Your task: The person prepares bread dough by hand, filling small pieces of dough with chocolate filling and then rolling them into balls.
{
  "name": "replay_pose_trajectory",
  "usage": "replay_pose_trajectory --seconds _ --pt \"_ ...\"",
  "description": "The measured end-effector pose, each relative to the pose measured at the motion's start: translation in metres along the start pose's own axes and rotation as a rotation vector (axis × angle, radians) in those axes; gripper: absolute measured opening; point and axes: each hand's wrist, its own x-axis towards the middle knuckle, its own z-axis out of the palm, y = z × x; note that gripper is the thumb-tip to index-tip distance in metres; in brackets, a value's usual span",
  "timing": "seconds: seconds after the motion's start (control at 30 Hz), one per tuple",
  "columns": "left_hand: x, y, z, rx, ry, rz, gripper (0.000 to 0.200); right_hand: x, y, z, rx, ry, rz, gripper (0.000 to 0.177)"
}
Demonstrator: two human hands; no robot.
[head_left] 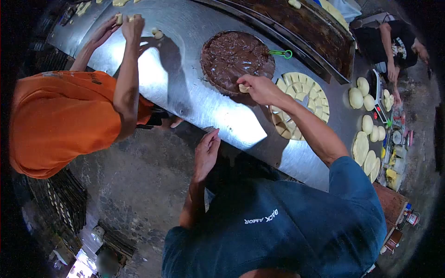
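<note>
A: Head view: where is the dough (243, 88)?
B: At the brown paste's (236, 58) edge, pinched in your right hand (262, 90); your left hand (206, 152) is empty, loosely extended. Dough likely light, soft, easily dented: hold its rim gently.

One head-worn camera looks forward and steeply down from just above the wearer's shirt (282, 236), its wide round view spanning bench (204, 109) and floor (139, 171).
</note>
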Motion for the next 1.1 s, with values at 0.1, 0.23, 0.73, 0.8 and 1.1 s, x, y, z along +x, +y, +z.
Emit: replay_pose_trajectory --seconds 0.1,0.23,0.73,0.8,1.1 --pt "-0.005 0.006 -0.007 -0.002 0.037 -0.032 0.032 0.002 0.012 -0.014 0.164 -0.068 0.067 0.042" --pt "-0.007 -0.015 -0.015 -0.009 0.091 -0.032 0.033 0.005 0.011 -0.008 0.302 0.09 0.135 0.035" --pt "-0.008 -0.023 -0.019 0.01 0.113 -0.113 0.033 0.013 -0.009 0.005 -0.091 0.041 -0.137 0.037" --pt "-0.008 -0.024 -0.018 0.025 0.125 -0.092 0.033 0.006 -0.015 0.005 -0.147 0.031 -0.128 0.036" --pt "0.014 0.001 0.016 -0.024 0.014 0.08 0.031 -0.025 -0.009 -0.007 1.122 -0.3 0.327 0.041"
